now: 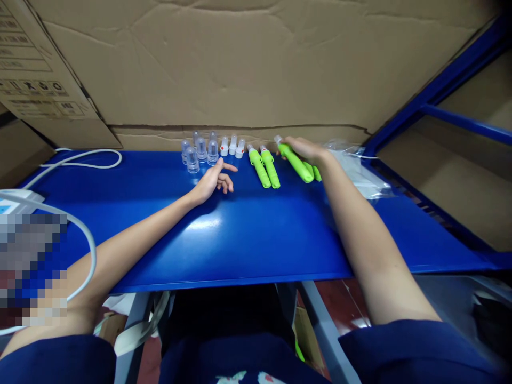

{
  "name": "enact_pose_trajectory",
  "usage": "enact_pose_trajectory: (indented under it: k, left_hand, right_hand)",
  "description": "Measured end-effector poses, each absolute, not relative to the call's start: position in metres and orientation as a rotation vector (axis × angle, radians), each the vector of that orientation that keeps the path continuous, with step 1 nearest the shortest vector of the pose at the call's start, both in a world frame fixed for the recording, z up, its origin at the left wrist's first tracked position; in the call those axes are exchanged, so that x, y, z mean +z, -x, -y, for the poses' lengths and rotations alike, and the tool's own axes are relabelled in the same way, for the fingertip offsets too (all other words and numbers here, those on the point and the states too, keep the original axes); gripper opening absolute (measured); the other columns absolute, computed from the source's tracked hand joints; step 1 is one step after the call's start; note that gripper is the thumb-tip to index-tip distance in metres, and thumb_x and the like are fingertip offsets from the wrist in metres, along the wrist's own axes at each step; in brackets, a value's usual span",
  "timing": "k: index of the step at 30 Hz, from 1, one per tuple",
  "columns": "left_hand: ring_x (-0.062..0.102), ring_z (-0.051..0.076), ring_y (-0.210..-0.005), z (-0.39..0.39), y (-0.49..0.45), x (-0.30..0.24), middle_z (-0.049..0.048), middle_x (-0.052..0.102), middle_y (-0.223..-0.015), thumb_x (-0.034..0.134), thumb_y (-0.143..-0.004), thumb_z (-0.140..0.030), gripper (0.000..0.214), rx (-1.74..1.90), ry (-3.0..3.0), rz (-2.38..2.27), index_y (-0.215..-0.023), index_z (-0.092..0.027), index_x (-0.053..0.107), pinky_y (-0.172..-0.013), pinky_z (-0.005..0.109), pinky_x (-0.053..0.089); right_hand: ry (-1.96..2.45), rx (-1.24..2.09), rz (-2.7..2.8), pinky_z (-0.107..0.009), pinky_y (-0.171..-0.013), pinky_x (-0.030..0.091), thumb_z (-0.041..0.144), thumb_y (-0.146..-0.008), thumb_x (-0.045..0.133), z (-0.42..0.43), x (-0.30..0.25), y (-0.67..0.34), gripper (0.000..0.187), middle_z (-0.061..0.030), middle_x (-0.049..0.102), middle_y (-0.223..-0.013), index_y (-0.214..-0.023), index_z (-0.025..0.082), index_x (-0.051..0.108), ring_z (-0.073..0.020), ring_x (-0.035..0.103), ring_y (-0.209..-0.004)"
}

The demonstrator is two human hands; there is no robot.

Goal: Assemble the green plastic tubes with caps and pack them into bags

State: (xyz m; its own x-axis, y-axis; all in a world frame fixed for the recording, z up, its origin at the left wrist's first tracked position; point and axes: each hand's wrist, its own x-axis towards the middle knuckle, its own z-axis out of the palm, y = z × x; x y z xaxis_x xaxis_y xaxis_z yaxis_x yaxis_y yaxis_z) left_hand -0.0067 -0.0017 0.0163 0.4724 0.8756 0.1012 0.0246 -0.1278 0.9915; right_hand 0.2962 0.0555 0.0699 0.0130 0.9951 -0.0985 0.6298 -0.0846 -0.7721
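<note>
Front middle of the surface (248, 240) is open to pass. Rear is tight: cups (202, 152), caps (240, 150) and green tools (270, 168) crowd it before the cardboard (240, 69), slim gap between caps and green tools; bag (362, 173) blocks rear right, cable (95, 253) loops left.

A lime-green handle (296, 164), partly covered, is held aslant — translucent tip (278, 139) pointing away to the left — right of two similar handles (260, 169) lying parallel.

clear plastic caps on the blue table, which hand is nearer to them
Left. The left hand sits just in front and to the right of the clear plastic caps; the right hand is farther right, on a green handle.
</note>
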Motion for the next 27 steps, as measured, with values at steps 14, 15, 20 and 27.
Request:
enact_pose_trajectory:
  k: [14,15,20,27]
  left_hand:
    - [0.056,0.010,-0.044,0.004,0.006,0.020,0.0018,0.066,-0.055,0.018,-0.106,-0.067,0.072,0.878,-1.511,-0.825,-0.108,-0.010,0.063,-0.051,0.023,0.031]
    - [0.056,0.010,-0.044,0.004,0.006,0.020,0.0019,0.066,-0.055,0.018,-0.106,-0.067,0.072,0.878,-1.511,-0.826,-0.108,-0.010,0.063,-0.051,0.023,0.031]
    - [0.055,0.010,-0.044,0.005,0.006,0.020,0.0019,0.066,-0.055,0.019,-0.105,-0.068,0.073,0.882,-1.515,-0.824,-0.108,-0.010,0.064,-0.051,0.023,0.031]
    - [0.055,0.010,-0.044,0.005,0.006,0.020,0.0020,0.066,-0.055,0.019,-0.105,-0.067,0.072,0.883,-1.517,-0.829,-0.107,-0.011,0.063,-0.051,0.023,0.030]
  right_hand:
    - [2.167,0.403,1.934,-0.031,-0.068,0.049,0.039,-0.101,0.051,-0.055,0.060,-0.279,0.034,-0.0054,0.061,-0.065,-0.076,0.018,0.063,-0.0203,0.061,-0.065]
    - [2.168,0.347,1.942,-0.031,-0.072,0.050,0.039,-0.100,0.054,-0.056,0.058,-0.279,0.034,-0.0070,0.064,-0.069,-0.076,0.018,0.065,-0.0223,0.064,-0.072]
    - [2.142,0.218,1.940,-0.034,-0.088,0.052,0.041,-0.098,0.058,-0.063,0.049,-0.281,0.032,-0.0152,0.076,-0.098,-0.089,0.014,0.073,-0.0286,0.069,-0.097]
    - [2.067,0.323,1.932,-0.031,-0.078,0.052,0.035,-0.100,0.053,-0.063,0.049,-0.284,0.033,-0.0106,0.071,-0.078,-0.095,0.010,0.075,-0.0217,0.065,-0.076]
